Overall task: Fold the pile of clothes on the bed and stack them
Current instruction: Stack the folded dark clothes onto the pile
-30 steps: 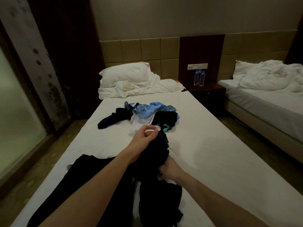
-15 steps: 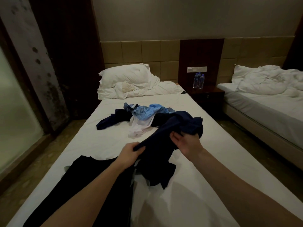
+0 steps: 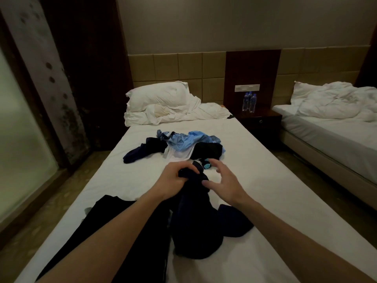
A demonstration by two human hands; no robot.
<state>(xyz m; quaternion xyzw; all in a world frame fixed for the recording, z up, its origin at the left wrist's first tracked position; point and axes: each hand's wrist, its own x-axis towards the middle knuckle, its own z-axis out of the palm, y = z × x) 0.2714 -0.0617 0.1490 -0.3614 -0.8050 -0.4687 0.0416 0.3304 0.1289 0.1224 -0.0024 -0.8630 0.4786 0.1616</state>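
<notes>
My left hand (image 3: 175, 180) grips a bunched end of a dark navy garment (image 3: 195, 225) and holds it up above the white bed (image 3: 285, 201); the rest hangs and pools on the sheet. My right hand (image 3: 222, 181) hovers just right of it with fingers spread and loosely curved, holding nothing. A black garment (image 3: 114, 227) lies spread on the sheet under my left forearm. Farther up the bed lies the loose pile of clothes (image 3: 183, 146): a light blue shirt, a white piece, a black piece and a navy piece.
A pillow (image 3: 159, 97) and crumpled white bedding lie at the head of the bed. A dark nightstand (image 3: 259, 121) with water bottles (image 3: 249, 102) stands to the right, then a second bed (image 3: 336, 129). A glass panel and floor are on the left.
My right hand has let go of the navy garment and drawn back toward my left hand. The garment, stretched between both hands before, now hangs bunched from my left hand alone.
</notes>
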